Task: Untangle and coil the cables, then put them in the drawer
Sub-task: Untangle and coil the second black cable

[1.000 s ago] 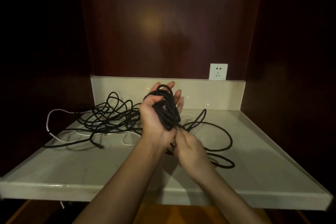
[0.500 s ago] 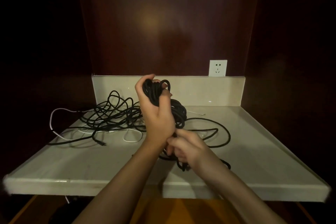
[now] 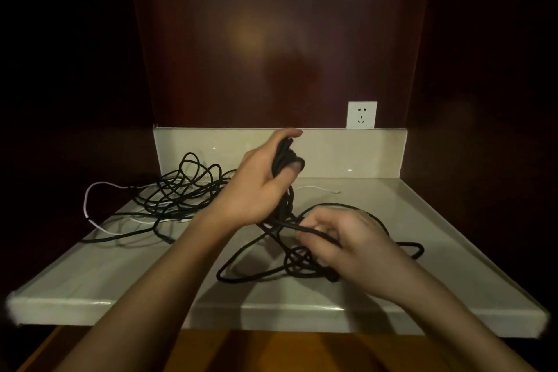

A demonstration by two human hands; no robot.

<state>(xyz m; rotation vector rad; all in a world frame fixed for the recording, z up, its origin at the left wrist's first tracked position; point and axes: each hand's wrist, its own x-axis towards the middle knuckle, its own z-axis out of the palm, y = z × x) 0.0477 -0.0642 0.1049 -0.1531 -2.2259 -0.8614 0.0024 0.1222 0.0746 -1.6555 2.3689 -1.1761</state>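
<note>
Wooden front edge [image 3: 271,350]: nearest the viewer at six o'clock, a strip of orange-brown wood below the counter. Whether it belongs to the drawer cannot be told.
Counter [image 3: 120,281]: a pale stone slab with a raised back lip, filling the lower half of the view.
Right hand [image 3: 347,246]: at about five o'clock, fingers curled and pinching one black strand low over the counter.
Loose loops [image 3: 250,276]: slack black cable lying on the counter just beside the right hand, running out toward four o'clock.
Left hand [image 3: 261,187]: near the centre, raised above the counter, fingers and thumb wrapped round a gathered bundle.
Coiled bundle [image 3: 283,157]: several turns of black cable held upright in the left hand, with strands hanging down to the right hand.
Tangle [image 3: 181,187]: at nine to ten o'clock, a heap of black cable crossed with a thin white cable [image 3: 87,202], not yet sorted.
White cable end [image 3: 320,189]: a thin white tail lying toward one o'clock, behind the hands.
Wall socket [image 3: 361,115]: white, at one o'clock above the back lip, on a dark wood wall.
Handling: the cable looks light, limp and springy; turns will likely slip loose unless gripped across the whole bundle, with the feeding strand pinched close to it.
Progress: coiling appears partly done.
</note>
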